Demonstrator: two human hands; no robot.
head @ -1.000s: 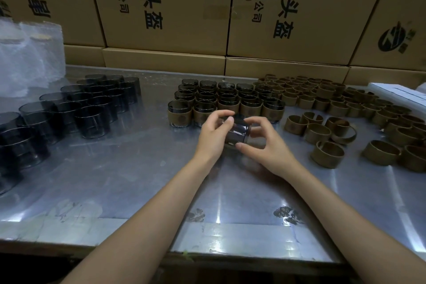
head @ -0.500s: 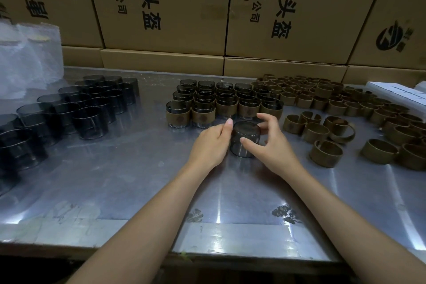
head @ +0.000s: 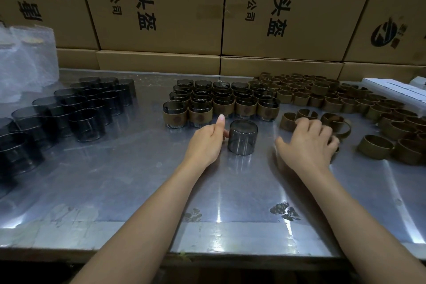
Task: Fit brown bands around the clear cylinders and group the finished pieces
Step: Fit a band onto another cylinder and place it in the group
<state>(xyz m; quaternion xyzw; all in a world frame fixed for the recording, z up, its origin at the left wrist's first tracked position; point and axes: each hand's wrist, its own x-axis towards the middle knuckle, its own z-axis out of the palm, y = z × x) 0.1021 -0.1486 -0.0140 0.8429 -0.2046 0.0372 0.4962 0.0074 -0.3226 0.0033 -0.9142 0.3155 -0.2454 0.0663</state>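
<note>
- While the left hand point(head: 205, 143) rests on the metal table point(head: 115, 180), thumb raised, its curled fingers touch the left side of a bare smoky cylinder point(head: 242, 137) standing mouth-down at centre.
- Right hand point(head: 307, 143): fingers bent over a loose brown band point(head: 334, 145) to the right; whether they grip it cannot be told.
- Banded cylinders point(head: 221, 104): grouped in rows just beyond.
- Unbanded cylinders point(head: 69, 110): far left.
- Spare bands point(head: 345, 97): far right, before cardboard cartons point(head: 161, 7).
</note>
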